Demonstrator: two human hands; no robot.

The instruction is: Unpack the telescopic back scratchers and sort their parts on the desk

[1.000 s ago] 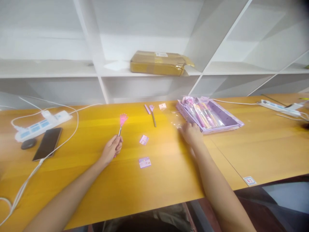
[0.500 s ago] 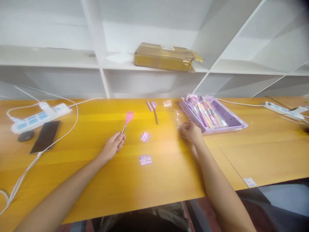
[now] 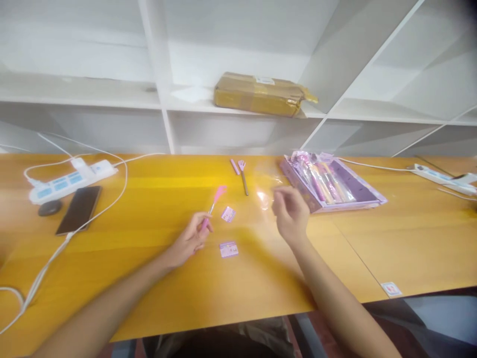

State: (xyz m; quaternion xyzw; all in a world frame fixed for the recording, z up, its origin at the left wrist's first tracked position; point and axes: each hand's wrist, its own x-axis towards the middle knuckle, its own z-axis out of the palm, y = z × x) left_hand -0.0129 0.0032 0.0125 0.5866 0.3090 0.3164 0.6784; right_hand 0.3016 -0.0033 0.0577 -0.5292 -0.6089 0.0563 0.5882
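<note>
Pink plastic is forming the claw-shaped head of the small telescopic back scratcher (image 3: pixel 213 205), which the left hand (image 3: pixel 191 238) is pinching by its near handle end between thumb and fingertips, fingers closed around it, head pointing far and right above the yellow table (image 3: pixel 156 278). The right hand (image 3: pixel 291 215) is hovering with fingers loosely curled; a clear plastic wrapper (image 3: pixel 265 198) is lying just beside it, though whether the fingertips are gripping the film cannot be told. The scratcher is looking light, thin and fairly stiff, with a slippery metal stem, so the handle end is seeming the surest place to hold. Two small printed cards (image 3: pixel 228 249) are lying between the hands. Farther off, a second scratcher (image 3: pixel 243 177) is resting near the purple tray (image 3: pixel 367 195) of wrapped scratchers. A phone (image 3: pixel 78 209) and power strip (image 3: pixel 70 178) are lying at far left. Compared with a second ago, the left hand is sitting nearer and farther right, and the right hand is raised off the table, away from the tray's corner.
</note>
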